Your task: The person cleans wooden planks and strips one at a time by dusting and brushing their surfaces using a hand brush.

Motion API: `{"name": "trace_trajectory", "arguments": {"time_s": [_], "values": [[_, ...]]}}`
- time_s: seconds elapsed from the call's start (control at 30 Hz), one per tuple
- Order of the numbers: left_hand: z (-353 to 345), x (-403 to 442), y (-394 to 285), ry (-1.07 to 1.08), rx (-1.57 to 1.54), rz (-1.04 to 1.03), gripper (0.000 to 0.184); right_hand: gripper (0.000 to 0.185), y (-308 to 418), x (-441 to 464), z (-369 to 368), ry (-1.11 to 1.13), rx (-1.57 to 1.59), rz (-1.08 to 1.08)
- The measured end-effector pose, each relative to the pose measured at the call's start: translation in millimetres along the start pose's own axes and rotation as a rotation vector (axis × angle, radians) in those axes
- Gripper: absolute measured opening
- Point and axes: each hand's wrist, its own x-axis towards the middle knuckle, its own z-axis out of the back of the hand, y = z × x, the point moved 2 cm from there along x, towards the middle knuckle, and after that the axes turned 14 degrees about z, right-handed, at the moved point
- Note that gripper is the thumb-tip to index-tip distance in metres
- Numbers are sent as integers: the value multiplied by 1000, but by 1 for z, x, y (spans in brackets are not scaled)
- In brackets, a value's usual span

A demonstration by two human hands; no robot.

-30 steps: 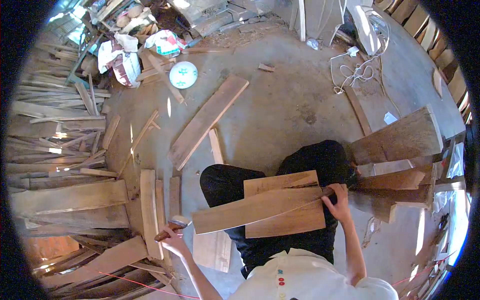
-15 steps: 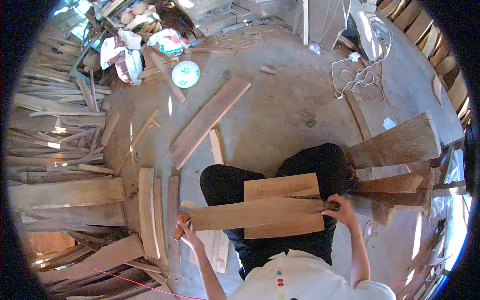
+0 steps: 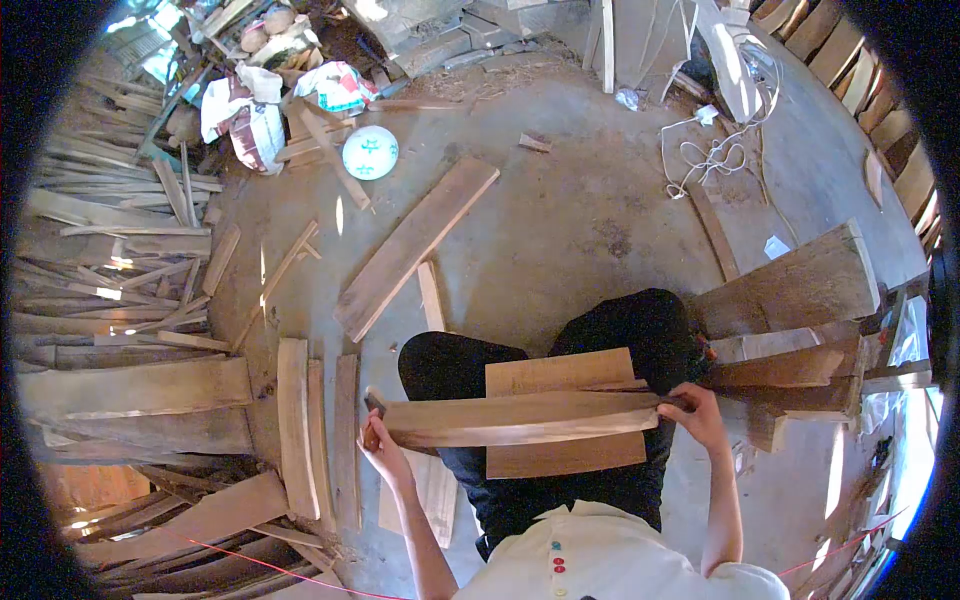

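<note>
A long narrow board (image 3: 520, 418) lies crosswise over my lap, its long edge tilted toward me. My right hand (image 3: 697, 412) grips its right end, where a dark patch shows between thumb and fingers. At the opposite end my left hand (image 3: 388, 462) is closed around a brown wooden-handled tool (image 3: 373, 428) with a dark upper part. That tool is against or very near the board's left end; its exact kind is unclear. Underneath, a wider flat board (image 3: 560, 462) rests across my thighs, partly covered by the long one.
Upright planks (image 3: 292, 430) stand or lie at left beside a large stack of timber (image 3: 130, 385). More boards (image 3: 800, 280) fan out at right. Ahead on the floor are a loose plank (image 3: 420, 245), a round white patterned basin (image 3: 370, 153) and a tangled white cord (image 3: 712, 160).
The long board has rolled so that its edge now shows. My left hand has turned the tool more upright, and my right hand has shifted slightly right.
</note>
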Motion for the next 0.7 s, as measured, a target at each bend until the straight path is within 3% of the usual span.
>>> {"name": "trace_trajectory", "arguments": {"time_s": [0.13, 0.23, 0.33, 0.43, 0.57, 0.7], "values": [[-16, 4, -14, -73, 56, -79, 26, 25, 40, 16, 6, -6, -81, -172], [-21, 9, -23, -79, 162, -113, 26, 24, 41, 25, 4, -66, 76, -356], [-23, 6, -41, -77, 263, -79, 25, 23, 18, 24, 5, -109, 129, -296], [-24, 16, -27, -64, 297, -178, 25, 25, 13, 20, -10, -270, 147, -10], [-28, 16, -27, -69, 201, -187, 25, 40, -5, 22, -55, -424, 779, 78], [-25, 12, -32, -111, 190, -206, 26, 49, -17, 21, -74, -356, 695, 143]]}}
